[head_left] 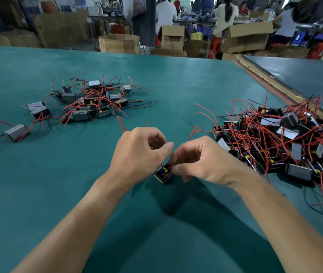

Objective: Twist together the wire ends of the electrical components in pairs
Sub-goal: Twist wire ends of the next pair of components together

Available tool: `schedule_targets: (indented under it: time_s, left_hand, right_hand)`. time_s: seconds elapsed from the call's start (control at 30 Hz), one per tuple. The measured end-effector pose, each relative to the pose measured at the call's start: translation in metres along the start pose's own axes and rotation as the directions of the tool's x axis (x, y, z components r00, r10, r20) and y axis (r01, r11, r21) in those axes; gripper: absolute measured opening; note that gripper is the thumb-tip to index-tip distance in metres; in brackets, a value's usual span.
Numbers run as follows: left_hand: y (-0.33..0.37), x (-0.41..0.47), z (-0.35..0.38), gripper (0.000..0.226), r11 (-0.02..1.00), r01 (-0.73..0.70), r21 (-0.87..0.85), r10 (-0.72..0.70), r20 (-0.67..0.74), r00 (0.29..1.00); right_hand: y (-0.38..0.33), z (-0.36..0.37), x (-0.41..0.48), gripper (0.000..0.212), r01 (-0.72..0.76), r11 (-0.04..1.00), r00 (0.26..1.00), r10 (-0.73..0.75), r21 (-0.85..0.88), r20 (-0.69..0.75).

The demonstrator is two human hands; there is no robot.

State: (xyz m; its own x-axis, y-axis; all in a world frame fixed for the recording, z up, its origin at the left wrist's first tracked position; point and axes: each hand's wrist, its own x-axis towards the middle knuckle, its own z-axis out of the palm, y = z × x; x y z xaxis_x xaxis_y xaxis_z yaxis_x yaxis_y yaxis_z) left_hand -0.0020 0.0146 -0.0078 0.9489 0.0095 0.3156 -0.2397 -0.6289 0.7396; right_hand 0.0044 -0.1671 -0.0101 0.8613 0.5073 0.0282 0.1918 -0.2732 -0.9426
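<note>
Dead centre on the tabletop, left hand grips red wires, right hand pinches the component. Smaller pile at 10 o'clock, bigger tangled pile at 3.

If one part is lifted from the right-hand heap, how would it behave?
Probably drags neighbours along: wires in the heap are tangled. Wires seem springy, not limp: one red wire stands up behind the left hand.

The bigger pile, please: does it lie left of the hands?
No, the bigger pile lies beside the right hand; the smaller pile lies left.
</note>
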Motion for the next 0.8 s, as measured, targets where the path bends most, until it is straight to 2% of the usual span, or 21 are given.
schedule_targets:
  time_s: [0.1, 0.2, 0.27, 0.4, 0.6, 0.8]
  left_hand:
    - [0.003, 0.002, -0.008, 0.027, 0.999, 0.036, -0.036, -0.040, -0.114, 0.993]
    - [0.000, 0.005, -0.011, 0.024, 0.990, 0.103, -0.092, -0.120, -0.200, 0.973]
    - [-0.002, 0.005, -0.011, 0.023, 0.986, 0.126, -0.113, -0.143, -0.152, 0.978]
    - [-0.005, 0.005, -0.010, 0.011, 0.996, 0.039, -0.080, -0.045, -0.072, 0.996]
    - [-0.004, 0.002, -0.005, 0.011, 0.996, -0.079, -0.038, 0.078, -0.038, 0.996]
    - [-0.007, 0.002, -0.009, 0.015, 0.985, -0.077, -0.156, 0.098, 0.135, 0.986]
  right_hand:
    - [0.001, 0.001, 0.002, 0.021, -0.020, 0.999, 0.995, 0.023, 0.028, -0.101]
    - [0.002, 0.002, 0.003, 0.021, -0.032, 0.997, 0.981, 0.043, 0.064, -0.188]
    - [0.002, 0.001, 0.003, 0.020, -0.026, 0.998, 0.972, 0.038, 0.055, -0.232]
    - [0.000, -0.002, 0.004, 0.016, -0.002, 0.999, 0.958, 0.015, 0.046, -0.286]
    - [-0.003, 0.001, 0.004, 0.022, 0.019, 0.999, 0.966, -0.007, 0.046, -0.259]
    - [-0.002, 0.004, 0.007, 0.028, 0.066, 0.996, 0.941, -0.080, -0.053, -0.328]
